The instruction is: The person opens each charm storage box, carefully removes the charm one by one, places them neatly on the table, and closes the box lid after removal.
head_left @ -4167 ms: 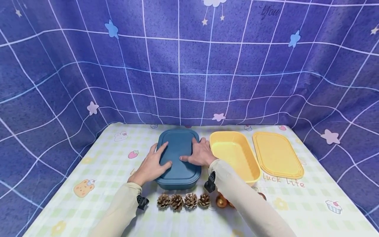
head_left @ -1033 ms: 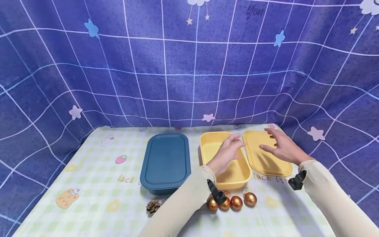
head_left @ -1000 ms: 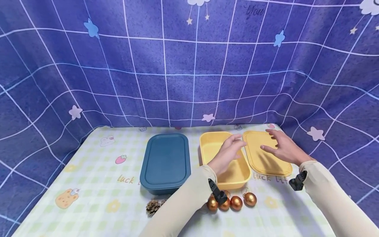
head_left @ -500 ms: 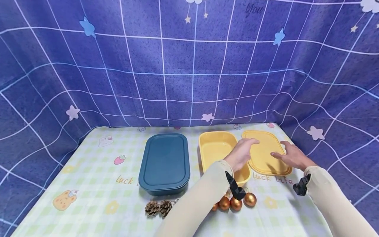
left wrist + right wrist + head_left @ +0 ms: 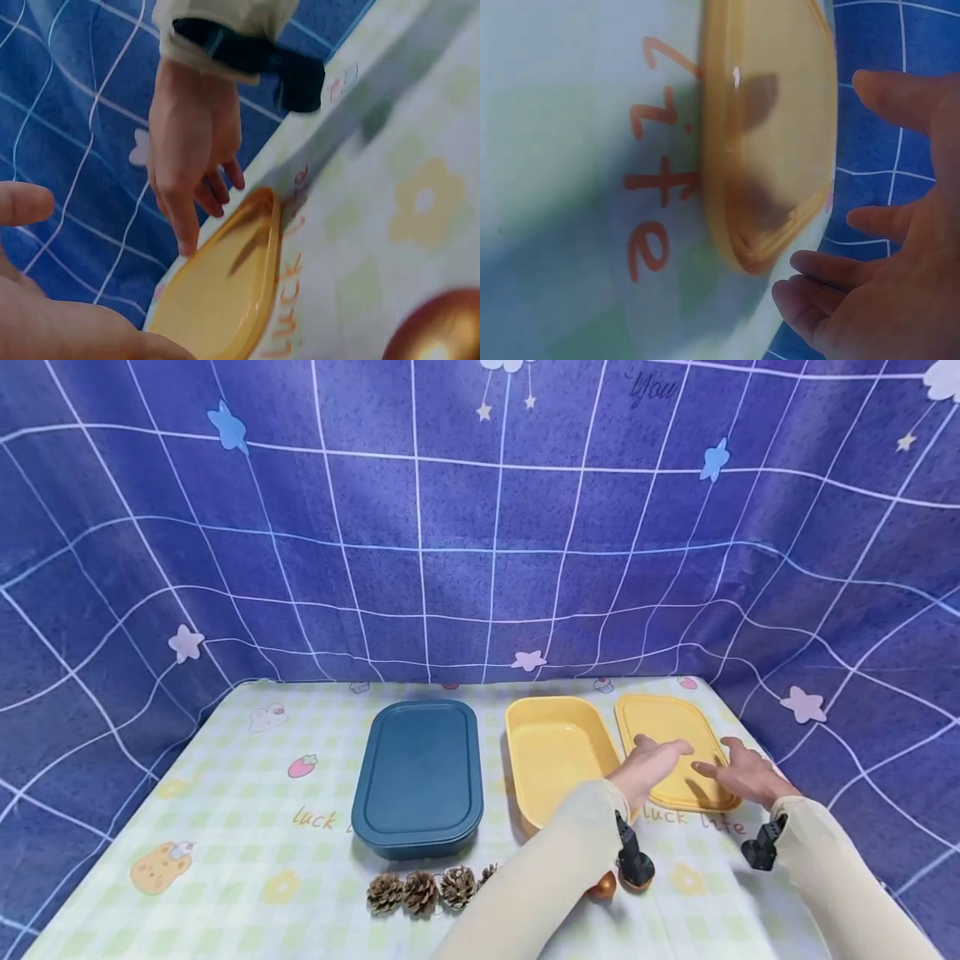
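A yellow lid (image 5: 671,735) lies flat at the right of the table, and both hands are around it with nothing in their grasp. My left hand (image 5: 648,767) hovers near the lid's left edge, fingers spread. On the other side, my right hand (image 5: 752,772) is held at the lid's right edge, its fingers apart in the right wrist view. Left of the lid stands the yellow box (image 5: 555,752), uncovered, its near right corner hidden behind my left arm. Farther left, the dark blue box (image 5: 422,768) has its matching lid on.
Several pine cones (image 5: 420,893) line up in front of the blue box. Copper-coloured balls (image 5: 602,887) lie before the yellow box, mostly covered by my left sleeve. A blue grid-patterned cloth (image 5: 480,527) rises behind the checked tablecloth (image 5: 247,810).
Both hands left the blue box's lid and shifted right. Over the last second my left hand moved from above the yellow box towards the yellow lid; my right hand came slightly nearer and lower.
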`<action>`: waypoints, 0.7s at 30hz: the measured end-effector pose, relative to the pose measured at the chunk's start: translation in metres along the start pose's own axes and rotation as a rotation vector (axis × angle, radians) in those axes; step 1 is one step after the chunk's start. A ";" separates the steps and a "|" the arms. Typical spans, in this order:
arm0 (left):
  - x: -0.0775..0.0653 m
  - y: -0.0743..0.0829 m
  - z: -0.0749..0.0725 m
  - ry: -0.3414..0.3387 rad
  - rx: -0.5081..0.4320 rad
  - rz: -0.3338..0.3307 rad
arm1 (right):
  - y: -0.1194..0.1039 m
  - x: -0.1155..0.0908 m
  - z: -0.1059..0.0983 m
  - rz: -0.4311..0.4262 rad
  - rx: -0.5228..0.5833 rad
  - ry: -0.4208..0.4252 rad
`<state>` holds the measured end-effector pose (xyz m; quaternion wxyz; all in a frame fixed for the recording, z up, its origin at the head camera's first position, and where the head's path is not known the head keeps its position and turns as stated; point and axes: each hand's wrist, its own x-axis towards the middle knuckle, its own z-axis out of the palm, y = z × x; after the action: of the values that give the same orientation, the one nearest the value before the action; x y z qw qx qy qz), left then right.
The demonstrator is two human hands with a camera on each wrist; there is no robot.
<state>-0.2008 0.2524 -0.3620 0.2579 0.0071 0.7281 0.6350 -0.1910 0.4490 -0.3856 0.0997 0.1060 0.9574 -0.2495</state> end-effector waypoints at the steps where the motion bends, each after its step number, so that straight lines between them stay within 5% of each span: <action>1: -0.001 -0.001 0.003 -0.004 0.031 -0.013 | 0.001 0.000 0.001 0.008 0.001 -0.003; 9: -0.004 -0.014 0.015 -0.056 0.076 -0.013 | 0.005 0.001 0.011 0.003 -0.010 0.045; 21: -0.002 -0.013 0.020 0.098 0.149 0.006 | 0.007 0.004 0.011 0.008 -0.009 0.036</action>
<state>-0.1873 0.2677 -0.3742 0.2188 -0.0025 0.7850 0.5795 -0.1915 0.4499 -0.3992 0.0840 0.1136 0.9597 -0.2428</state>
